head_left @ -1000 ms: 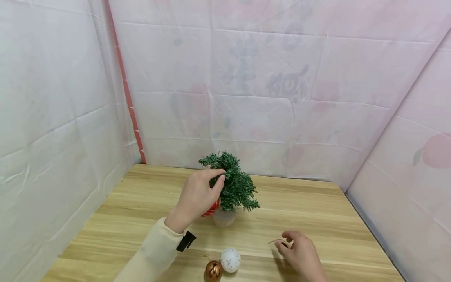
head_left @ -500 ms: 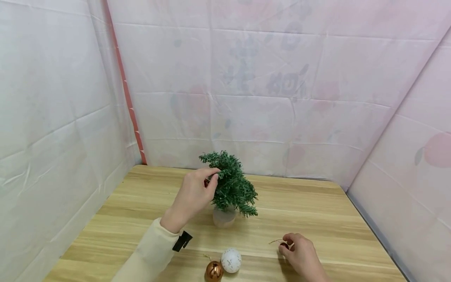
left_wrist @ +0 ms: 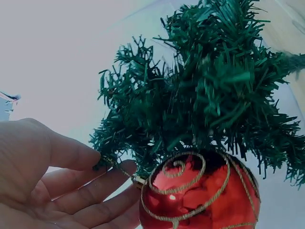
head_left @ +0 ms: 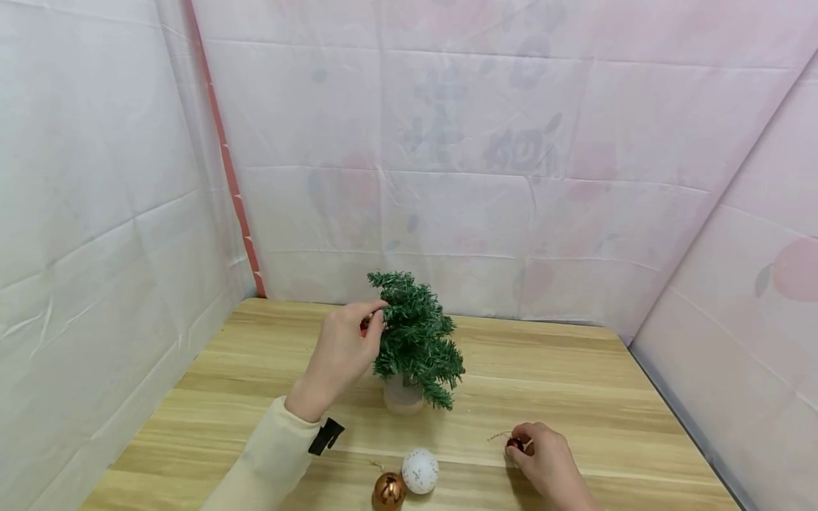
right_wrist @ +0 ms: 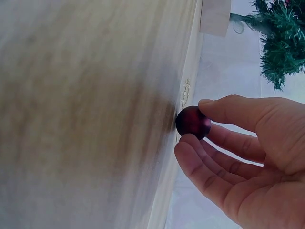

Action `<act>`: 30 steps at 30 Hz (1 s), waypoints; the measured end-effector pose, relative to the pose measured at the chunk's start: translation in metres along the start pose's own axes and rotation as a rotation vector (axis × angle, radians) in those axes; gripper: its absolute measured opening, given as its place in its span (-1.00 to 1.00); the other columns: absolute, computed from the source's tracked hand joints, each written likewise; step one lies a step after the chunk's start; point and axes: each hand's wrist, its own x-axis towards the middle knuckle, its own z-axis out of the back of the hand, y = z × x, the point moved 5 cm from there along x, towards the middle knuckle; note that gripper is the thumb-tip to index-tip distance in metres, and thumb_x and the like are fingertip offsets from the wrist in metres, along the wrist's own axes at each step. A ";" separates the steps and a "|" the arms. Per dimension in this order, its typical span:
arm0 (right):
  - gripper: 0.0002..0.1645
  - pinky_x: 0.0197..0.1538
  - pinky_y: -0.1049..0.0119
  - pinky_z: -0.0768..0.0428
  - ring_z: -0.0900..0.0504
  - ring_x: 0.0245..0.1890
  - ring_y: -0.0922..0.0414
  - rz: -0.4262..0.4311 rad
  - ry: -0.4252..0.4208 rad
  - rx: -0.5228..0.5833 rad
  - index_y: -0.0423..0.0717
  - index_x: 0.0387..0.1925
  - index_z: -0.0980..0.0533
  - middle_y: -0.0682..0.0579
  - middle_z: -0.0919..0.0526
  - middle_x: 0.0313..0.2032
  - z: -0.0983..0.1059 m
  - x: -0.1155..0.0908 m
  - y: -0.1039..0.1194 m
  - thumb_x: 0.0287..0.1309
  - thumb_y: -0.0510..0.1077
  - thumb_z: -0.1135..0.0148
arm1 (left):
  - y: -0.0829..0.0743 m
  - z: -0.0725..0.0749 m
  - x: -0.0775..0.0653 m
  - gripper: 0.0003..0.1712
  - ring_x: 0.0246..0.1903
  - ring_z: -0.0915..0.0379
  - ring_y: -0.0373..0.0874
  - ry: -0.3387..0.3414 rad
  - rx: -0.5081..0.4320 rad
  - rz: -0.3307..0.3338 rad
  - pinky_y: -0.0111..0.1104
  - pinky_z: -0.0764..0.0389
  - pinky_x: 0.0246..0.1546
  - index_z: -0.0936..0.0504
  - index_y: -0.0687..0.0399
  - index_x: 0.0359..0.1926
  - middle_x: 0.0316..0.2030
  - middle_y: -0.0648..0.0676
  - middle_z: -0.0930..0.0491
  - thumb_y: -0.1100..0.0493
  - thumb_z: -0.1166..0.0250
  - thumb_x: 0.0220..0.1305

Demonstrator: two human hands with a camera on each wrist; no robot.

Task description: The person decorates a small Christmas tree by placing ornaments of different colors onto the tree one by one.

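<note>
A small green artificial tree stands in a pale pot at the middle of the wooden table. My left hand is at the tree's upper left branches. In the left wrist view its thumb and fingers pinch the gold string of a red ornament with gold swirls, which hangs against the branches. Near the front edge my right hand pinches a small dark red ball between thumb and fingers, low over the table.
A white speckled ball and a copper ball lie side by side at the table's front edge, between my arms. Pale fabric walls close the table in at the back and on both sides.
My left hand has lifted the red ornament from beside the pot up to the upper branches. The right hand's fingers have closed on the small dark red ball.
</note>
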 end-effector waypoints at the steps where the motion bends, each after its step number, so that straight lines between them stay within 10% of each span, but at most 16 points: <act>1: -0.79 -0.34 0.42 -0.54 -0.49 -0.45 0.36 -0.004 0.005 0.000 -0.12 -0.30 -0.71 0.12 -0.67 -0.37 0.000 0.000 0.000 0.01 -0.33 -0.59 | 0.000 0.000 0.000 -0.70 -0.77 -0.15 -0.37 -0.005 0.001 -0.002 -0.47 -0.29 -0.68 -0.75 0.32 0.12 -0.52 0.06 -0.66 0.37 -0.19 0.50; 15: -0.76 -0.35 0.45 -0.52 -0.47 -0.46 0.39 -0.001 0.021 0.091 -0.07 -0.29 -0.69 0.13 -0.69 -0.36 0.003 0.000 0.003 0.04 -0.38 -0.55 | 0.002 0.001 -0.002 -0.72 -0.72 -0.24 -0.38 -0.041 0.016 -0.020 -0.45 -0.34 -0.66 -0.75 0.34 0.11 -0.37 0.21 -0.75 0.39 -0.22 0.49; 30: -0.54 -0.28 0.44 -0.70 -0.64 -0.37 0.44 0.397 -0.254 0.219 -0.03 -0.17 -0.70 0.21 -0.77 -0.28 0.037 0.000 0.043 -0.09 -0.52 -0.54 | -0.001 0.002 -0.001 -0.72 -0.68 -0.20 -0.34 -0.069 0.021 -0.026 -0.45 -0.33 -0.61 -0.74 0.37 0.09 -0.51 0.08 -0.63 0.37 -0.25 0.47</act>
